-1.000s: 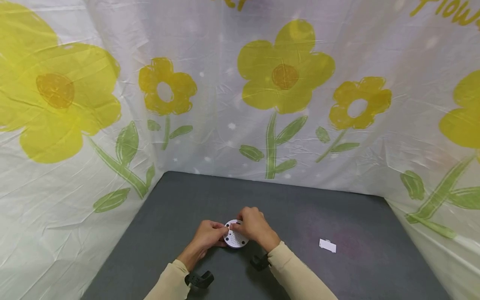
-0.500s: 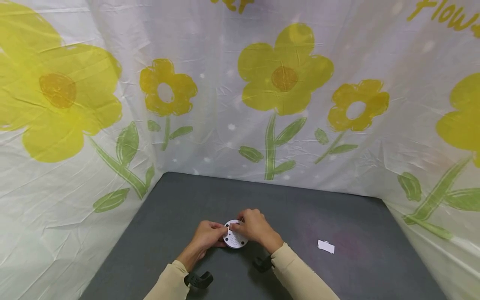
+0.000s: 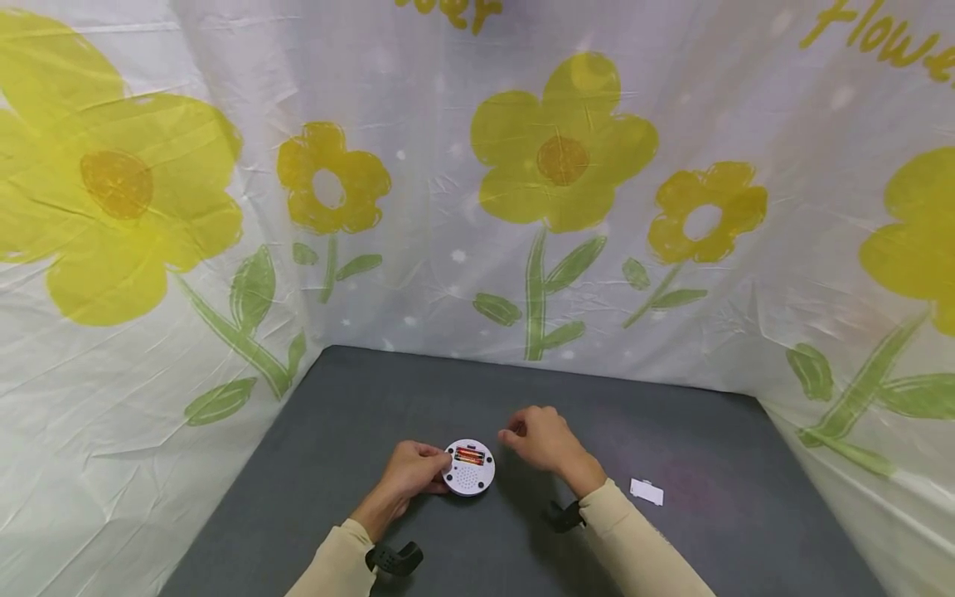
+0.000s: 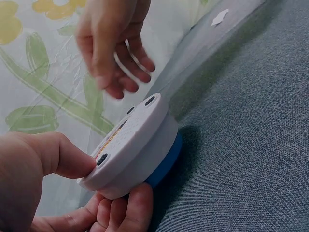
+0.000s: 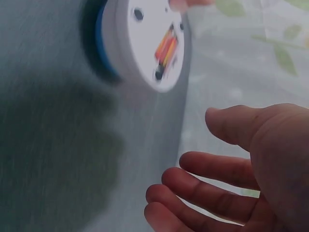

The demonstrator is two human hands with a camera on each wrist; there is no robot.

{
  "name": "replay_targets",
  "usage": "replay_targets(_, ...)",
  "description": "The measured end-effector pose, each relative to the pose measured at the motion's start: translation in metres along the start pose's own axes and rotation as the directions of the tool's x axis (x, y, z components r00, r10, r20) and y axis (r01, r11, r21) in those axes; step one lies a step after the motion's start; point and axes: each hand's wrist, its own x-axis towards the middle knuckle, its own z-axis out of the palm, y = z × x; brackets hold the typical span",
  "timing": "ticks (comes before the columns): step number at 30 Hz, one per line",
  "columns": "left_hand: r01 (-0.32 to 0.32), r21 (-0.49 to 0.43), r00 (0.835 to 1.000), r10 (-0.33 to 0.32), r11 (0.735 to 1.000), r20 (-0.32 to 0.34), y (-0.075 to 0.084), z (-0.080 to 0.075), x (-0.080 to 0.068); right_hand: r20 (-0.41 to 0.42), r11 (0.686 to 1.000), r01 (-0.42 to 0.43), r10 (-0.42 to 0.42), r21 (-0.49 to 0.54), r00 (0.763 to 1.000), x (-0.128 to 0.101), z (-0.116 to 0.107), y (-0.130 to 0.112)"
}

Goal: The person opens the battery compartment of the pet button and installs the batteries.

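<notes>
A round white battery-powered device (image 3: 468, 481) with black feet and a patch of small holes lies face-down on the dark table. Its blue underside (image 4: 166, 164) shows in the left wrist view. Orange-red batteries (image 3: 470, 456) sit in its uncovered compartment. My left hand (image 3: 409, 469) holds the device by its left rim, thumb on top and fingers beneath. To the right of it, my right hand (image 3: 548, 439) hovers apart from the device; its fingers (image 5: 212, 193) are loosely bent with nothing between them.
A small white battery cover (image 3: 646, 492) with tabs lies on the dark table (image 3: 418, 381) to the right of my right hand. Curtains (image 3: 418, 274) printed with yellow flowers rise along the back and sides. A black band is on each wrist.
My right hand has left the top of the device and moved right, bringing the batteries into sight. My left hand keeps its hold, and the cover still lies on the table.
</notes>
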Motion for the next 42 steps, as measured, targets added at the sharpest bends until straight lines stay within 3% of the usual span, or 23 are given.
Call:
replay_targets(7,-0.002,0.004,1.0,0.002,1.0,0.001,-0.002,0.001,0.0,-0.053,0.996,-0.055,0.052,-0.064,0.997,-0.017,-0.019,0.027)
replay_targets(24,0.007,0.024,1.0,-0.007,1.0,-0.011,-0.001,0.0,-0.001,0.012,0.96,-0.177,0.184,-0.215,0.983,-0.067,-0.053,0.092)
replay_targets(27,0.006,0.018,1.0,-0.006,1.0,-0.009,-0.001,0.0,-0.001,-0.007,0.951,-0.166,0.17,-0.26,0.985,-0.07,-0.044,0.123)
replay_targets(33,0.007,0.017,1.0,-0.007,1.0,-0.012,-0.001,0.0,-0.001,-0.052,0.934,-0.144,0.134,-0.328,0.99,-0.064,-0.003,0.219)
replay_targets(36,0.011,0.021,1.0,-0.011,1.0,-0.015,-0.001,0.0,-0.001,-0.047,0.931,-0.153,0.146,-0.33,0.988,-0.062,0.008,0.246)
replay_targets(38,0.014,0.022,1.0,-0.013,1.0,-0.016,0.0,0.0,-0.001,-0.055,0.929,-0.156,0.146,-0.337,0.988,-0.064,0.01,0.252)
replay_targets(42,0.013,0.019,1.0,-0.013,1.0,-0.017,0.001,0.001,-0.002,-0.106,0.929,-0.138,0.108,-0.342,0.988,-0.081,-0.008,0.211)
